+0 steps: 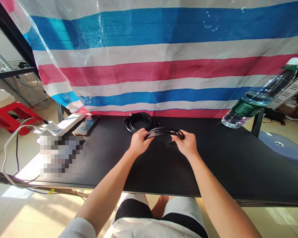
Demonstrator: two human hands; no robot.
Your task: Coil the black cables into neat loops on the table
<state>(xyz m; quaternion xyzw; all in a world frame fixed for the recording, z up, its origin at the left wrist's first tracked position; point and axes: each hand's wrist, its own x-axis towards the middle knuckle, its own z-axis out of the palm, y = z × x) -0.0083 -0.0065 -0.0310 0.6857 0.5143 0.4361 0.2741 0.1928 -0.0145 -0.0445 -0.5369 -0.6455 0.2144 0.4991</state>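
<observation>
Both my hands hold a coiled black cable (pixel 164 132) just above the black table (pixel 233 162). My left hand (pixel 139 141) grips the coil's left end and my right hand (pixel 187 142) grips its right end. The loops lie flat between the two hands. Right behind them, on the table, rests a second black cable coil (pixel 138 121), touching neither hand.
A white power strip (pixel 64 124) and a phone (pixel 85 125) lie at the table's back left. A clear water bottle (pixel 259 97) leans at the back right. A striped blue, white and red tarp (pixel 164 66) hangs behind. A red stool (pixel 11 115) stands on the floor at left.
</observation>
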